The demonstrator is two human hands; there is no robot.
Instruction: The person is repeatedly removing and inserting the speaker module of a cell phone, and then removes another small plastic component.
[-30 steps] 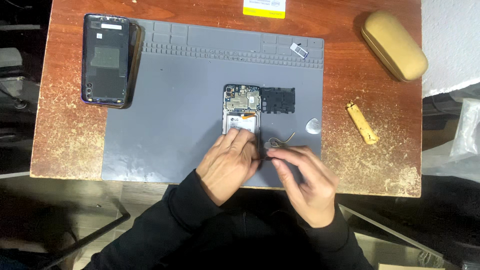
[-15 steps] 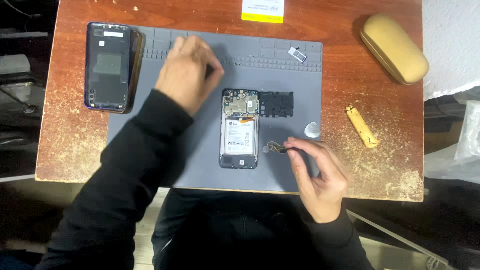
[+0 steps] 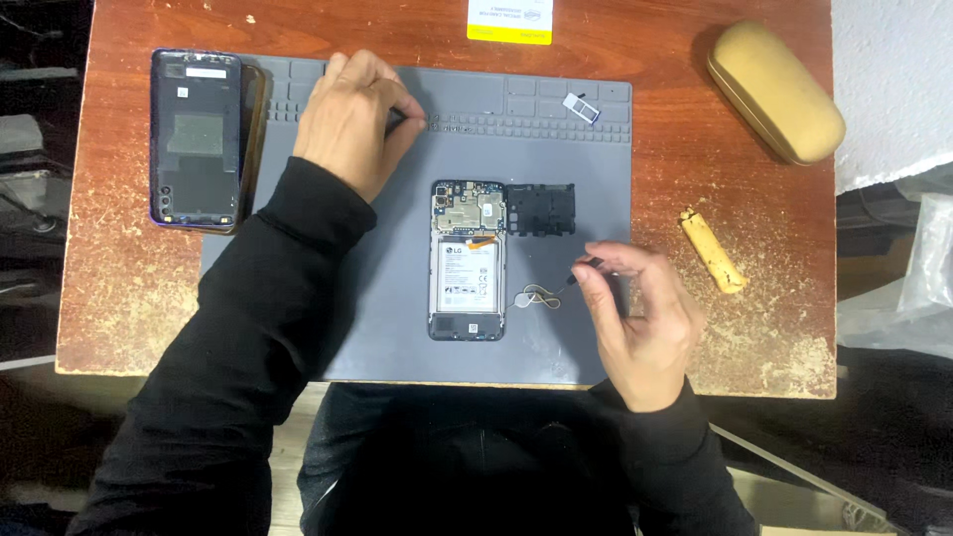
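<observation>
Nearest the person, the right hand (image 3: 640, 323) pinches a thin dark tool (image 3: 581, 273) between thumb and fingertips, its tip just above a small round part with looped wires (image 3: 534, 298) lying on the grey work mat (image 3: 397, 328) beside the opened phone (image 3: 468, 260). Farther off, the left hand (image 3: 349, 119) reaches to the mat's upper tray slots (image 3: 476, 124), fingers closed as if on something tiny; what, cannot be told. This looks like mid-disassembly, and the next move calls for a steady, precise placement.
</observation>
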